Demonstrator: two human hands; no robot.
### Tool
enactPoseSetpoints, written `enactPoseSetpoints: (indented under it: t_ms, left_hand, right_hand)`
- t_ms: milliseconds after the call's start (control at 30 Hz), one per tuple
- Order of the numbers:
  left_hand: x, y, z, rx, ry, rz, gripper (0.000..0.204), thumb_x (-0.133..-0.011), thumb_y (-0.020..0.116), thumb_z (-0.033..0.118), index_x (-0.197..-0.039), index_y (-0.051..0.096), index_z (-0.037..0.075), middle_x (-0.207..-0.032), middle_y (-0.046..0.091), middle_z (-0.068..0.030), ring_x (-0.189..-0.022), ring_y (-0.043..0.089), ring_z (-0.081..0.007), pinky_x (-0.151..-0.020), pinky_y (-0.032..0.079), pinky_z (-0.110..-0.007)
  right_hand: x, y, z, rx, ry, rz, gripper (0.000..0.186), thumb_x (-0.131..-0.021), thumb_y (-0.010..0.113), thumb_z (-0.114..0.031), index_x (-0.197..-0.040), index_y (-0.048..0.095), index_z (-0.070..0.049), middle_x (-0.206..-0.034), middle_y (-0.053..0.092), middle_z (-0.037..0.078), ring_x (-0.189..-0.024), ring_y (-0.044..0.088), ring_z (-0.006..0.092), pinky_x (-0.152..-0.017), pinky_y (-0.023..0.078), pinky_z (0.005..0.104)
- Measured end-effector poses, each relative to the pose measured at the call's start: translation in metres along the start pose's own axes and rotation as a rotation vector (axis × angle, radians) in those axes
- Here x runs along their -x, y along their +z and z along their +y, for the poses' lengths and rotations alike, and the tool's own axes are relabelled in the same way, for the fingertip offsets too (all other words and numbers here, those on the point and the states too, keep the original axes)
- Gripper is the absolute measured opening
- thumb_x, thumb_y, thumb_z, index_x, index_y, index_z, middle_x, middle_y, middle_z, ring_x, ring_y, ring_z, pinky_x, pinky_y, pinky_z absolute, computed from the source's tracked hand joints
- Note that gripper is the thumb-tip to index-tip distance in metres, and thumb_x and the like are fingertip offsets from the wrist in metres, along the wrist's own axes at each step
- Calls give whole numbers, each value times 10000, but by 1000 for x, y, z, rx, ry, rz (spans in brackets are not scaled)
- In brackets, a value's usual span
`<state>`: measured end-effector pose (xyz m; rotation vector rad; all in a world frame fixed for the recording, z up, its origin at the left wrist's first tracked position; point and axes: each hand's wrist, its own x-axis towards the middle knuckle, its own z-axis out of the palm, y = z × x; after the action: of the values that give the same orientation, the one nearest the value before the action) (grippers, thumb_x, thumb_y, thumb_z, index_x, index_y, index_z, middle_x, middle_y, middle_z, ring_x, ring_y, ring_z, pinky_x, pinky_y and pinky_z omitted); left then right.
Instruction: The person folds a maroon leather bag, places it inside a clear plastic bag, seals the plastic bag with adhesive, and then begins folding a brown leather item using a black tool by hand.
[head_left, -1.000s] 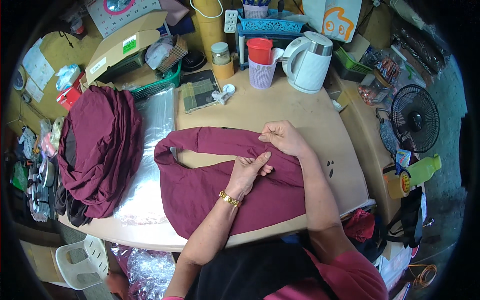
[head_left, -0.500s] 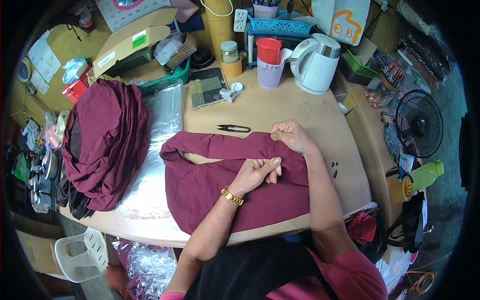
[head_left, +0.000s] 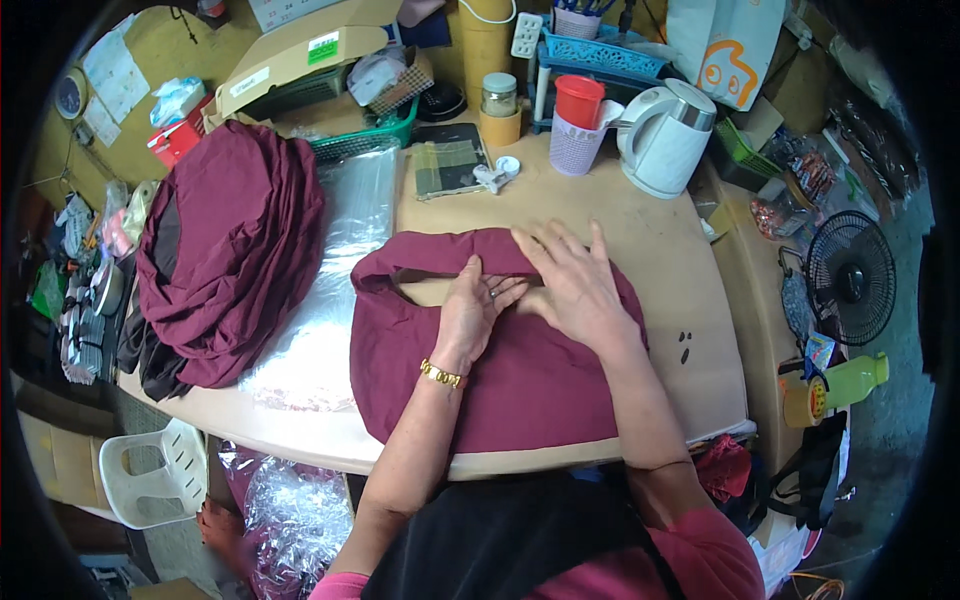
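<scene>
A maroon fabric bag [head_left: 540, 400] with a wide strap lies flat on the table in front of me. My left hand [head_left: 475, 312], below a gold watch, is at the opening under the strap; its thumb touches the strap and its fingers stretch to the right. Spread and slightly blurred, my right hand [head_left: 575, 290] lies over the right part of the strap, palm down. Neither hand grips the cloth. To the left, a heap of maroon cloth [head_left: 235, 270] rests beside and partly over a stack of clear plastic sheets [head_left: 345, 260].
At the back stand a white kettle [head_left: 665, 140], a red cup [head_left: 578, 100] in a lilac basket, a lidded jar [head_left: 498, 95] and a dark flat pad [head_left: 445, 160]. Small dark pieces [head_left: 685, 345] lie right of the bag. A fan [head_left: 850, 280] stands far right.
Both hands have let go of the cloth and opened; the right has turned palm down over the strap. The bag has shifted away from me, and the black thread snips are now hidden.
</scene>
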<state>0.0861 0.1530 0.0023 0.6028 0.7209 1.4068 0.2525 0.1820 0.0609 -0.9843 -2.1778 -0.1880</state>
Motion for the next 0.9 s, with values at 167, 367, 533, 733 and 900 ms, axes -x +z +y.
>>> enactPoseSetpoints:
  t_ms: [167,367,533,733,900]
  left_hand:
    - [14,-52,45,316,122,137,656,-1040,375,494,-1370,395,-73,-1358,514,-252,-1247,548,-383,-1031,500,-492]
    - [31,-103,31,613,211,-153,500,-984,414,283,-1355,461,-49,-1395,534,-218,-1271,547,-364,-1060,481,-506]
    - [40,-85,22,549,280,-78,534,-930,435,255,-1373,453,-43,-1406,523,-224,-1274,546,-377,-1029,508,-502]
    - [49,-57,17,275,265,-100,379,-910,398,154,-1163,574,-66,-1239,617,-185,-1189,607,-364,-1067,475,-526]
    - [57,-54,9,-352,275,-39,341,-949,329,126,-853,592,-69,-946,728,-193,-964,715,-336,-944,516,-399]
  right_hand:
    - [8,-24,49,-163,79,-159,287,-819,603,38,-1044,740,-75,-957,727,88,-973,683,249,-1149,301,558]
    - [3,-36,57,118,121,-242,346,-829,652,-15,-1170,680,-70,-1157,684,111,-1160,606,269,-1165,247,596]
    - [-17,-29,-44,-8,-56,-228,607,-837,734,-250,-1381,508,-104,-1357,542,170,-1297,488,319,-1171,183,617]
    - [-72,25,-48,-446,13,-374,461,-867,714,-344,-1196,623,-34,-1128,638,189,-1080,608,335,-969,412,472]
    - [-89,63,-53,-482,13,-724,311,-934,642,-268,-846,671,29,-706,644,186,-698,656,336,-644,478,436]
